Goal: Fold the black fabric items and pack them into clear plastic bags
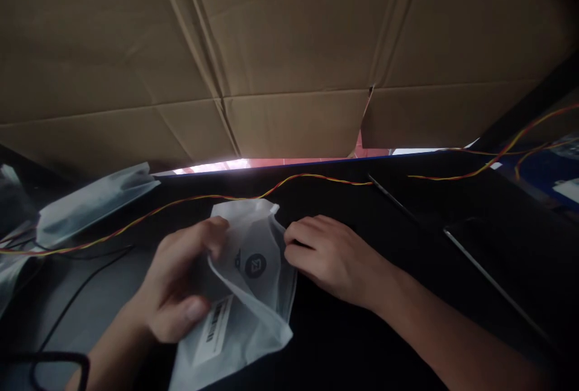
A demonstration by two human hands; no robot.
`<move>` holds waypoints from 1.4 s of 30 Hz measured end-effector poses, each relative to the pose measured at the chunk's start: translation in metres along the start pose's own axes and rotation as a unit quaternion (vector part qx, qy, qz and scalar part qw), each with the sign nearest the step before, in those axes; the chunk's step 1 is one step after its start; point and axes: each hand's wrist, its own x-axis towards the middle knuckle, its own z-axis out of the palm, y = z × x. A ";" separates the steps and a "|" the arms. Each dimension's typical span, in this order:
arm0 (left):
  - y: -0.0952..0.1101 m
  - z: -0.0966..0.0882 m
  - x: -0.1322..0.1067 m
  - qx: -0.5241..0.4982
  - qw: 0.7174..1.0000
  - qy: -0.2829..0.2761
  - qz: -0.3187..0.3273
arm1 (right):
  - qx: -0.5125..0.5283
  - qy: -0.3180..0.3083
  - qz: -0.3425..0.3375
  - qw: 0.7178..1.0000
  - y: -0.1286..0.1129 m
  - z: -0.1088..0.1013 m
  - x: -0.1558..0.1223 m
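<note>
Between thumb and fingers, your left hand [167, 279] holds the translucent white plastic bag [246, 300] with a white barcode label [215, 330] over the black tabletop [344, 343], while your right hand [332, 258] curls at its right edge, whether gripping I cannot tell.

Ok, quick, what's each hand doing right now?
Left hand: holding the translucent bag, thumb on its front.
Right hand: fingers curled at the bag's right edge; whether they grip it cannot be told.

Dark tabletop [339, 198] under a red-yellow wire [312, 175], a black cable [85, 280] and, at left, a frosted plastic bag [94, 204].
</note>
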 end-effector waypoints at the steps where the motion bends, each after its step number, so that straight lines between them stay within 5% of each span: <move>1: -0.001 0.002 0.004 -0.003 0.998 -0.028 0.052 | 0.002 -0.008 0.003 1.000 0.001 0.001 0.000; 4: -0.003 0.006 0.012 0.030 0.987 -0.075 0.136 | 0.028 -0.012 0.017 0.999 0.000 -0.003 0.001; 8: -0.008 0.003 0.015 0.059 0.984 -0.072 0.150 | 0.124 -0.001 0.085 0.989 -0.003 -0.026 -0.001; 11: -0.011 -0.002 0.015 0.085 0.981 -0.079 0.156 | 0.176 -0.067 0.116 0.975 -0.005 -0.039 -0.007; 14: -0.014 -0.005 0.016 0.111 0.979 -0.101 0.135 | 0.143 -0.125 0.120 0.974 -0.009 -0.034 -0.009; 19: -0.019 -0.008 0.016 0.147 0.976 -0.137 0.088 | 0.036 -0.105 0.126 0.986 -0.013 -0.012 0.000; 22: -0.020 -0.008 0.016 0.143 0.976 -0.151 0.070 | 0.033 -0.047 0.170 0.984 -0.009 -0.011 0.003; 25: -0.019 -0.005 0.015 0.123 0.977 -0.162 0.060 | 0.082 0.111 0.221 0.965 -0.004 -0.017 0.003; 28: -0.018 0.002 0.013 0.083 0.982 -0.158 0.058 | 0.113 0.191 0.196 0.955 -0.008 -0.019 0.002; 34: -0.014 0.021 0.009 -0.024 0.991 -0.122 0.057 | 0.095 -0.074 0.012 0.993 -0.025 -0.006 0.001; 42: -0.013 0.033 0.006 -0.057 0.984 -0.156 0.070 | 0.220 -0.095 -0.032 0.970 -0.030 -0.003 -0.001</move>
